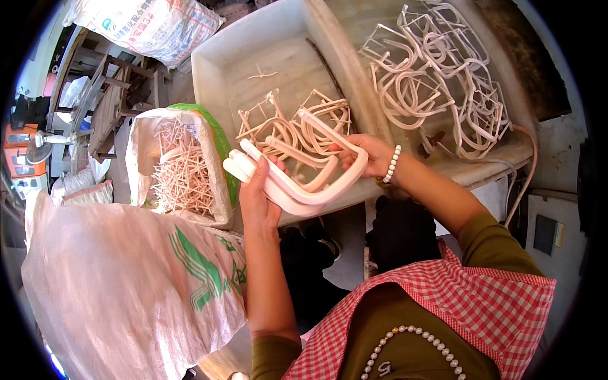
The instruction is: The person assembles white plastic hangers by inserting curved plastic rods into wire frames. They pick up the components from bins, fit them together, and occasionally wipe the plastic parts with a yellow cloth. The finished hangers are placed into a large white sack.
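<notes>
Between my two hands, above the near edge of a pale tub [212, 69], is a small bunch of pale pink, bent U-shaped plastic pieces [316, 197], nested together. My left hand [258, 196] is closed around their left ends, thumb on top. At the right bend, my right hand [370, 155] has its fingers curled on the same pieces; some fingertips are hidden behind them. Just beyond, more curved pink moldings [272, 126] with thin sprues attached lie in the tub.
A second tub on the right holds tangled moldings [437, 82] in water. At left stands an open woven sack [180, 171] full of thin pink sprues. A large white sack [126, 278] bulges in front of it, and another sack [152, 25] stands behind. A hose [529, 164] hangs at right.
</notes>
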A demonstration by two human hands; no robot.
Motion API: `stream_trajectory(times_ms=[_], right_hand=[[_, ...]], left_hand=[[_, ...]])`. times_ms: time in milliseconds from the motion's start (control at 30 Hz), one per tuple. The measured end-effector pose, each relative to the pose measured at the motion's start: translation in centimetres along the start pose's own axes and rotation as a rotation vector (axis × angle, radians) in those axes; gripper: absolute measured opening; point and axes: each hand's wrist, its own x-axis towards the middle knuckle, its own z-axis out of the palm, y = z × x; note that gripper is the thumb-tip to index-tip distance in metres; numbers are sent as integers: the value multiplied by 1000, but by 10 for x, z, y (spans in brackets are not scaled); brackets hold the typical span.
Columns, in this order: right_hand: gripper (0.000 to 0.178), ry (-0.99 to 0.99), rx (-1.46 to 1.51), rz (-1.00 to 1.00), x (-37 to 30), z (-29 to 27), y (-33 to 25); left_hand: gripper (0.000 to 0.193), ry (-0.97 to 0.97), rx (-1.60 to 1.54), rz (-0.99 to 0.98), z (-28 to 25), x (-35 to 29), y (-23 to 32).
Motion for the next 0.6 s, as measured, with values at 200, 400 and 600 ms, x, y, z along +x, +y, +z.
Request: stream_trajectory(times_ms=[200,400,600], right_hand=[[30,207,-1092,-317,56,-7,-25],[30,69,-1336,-532,135,0,-37],[26,63,-1924,-613,212,-8,-23]], left_hand=[[22,8,96,-26,6,-10,7],[20,167,236,-64,16,-8,7],[24,281,239,46,-2,-7,10]])
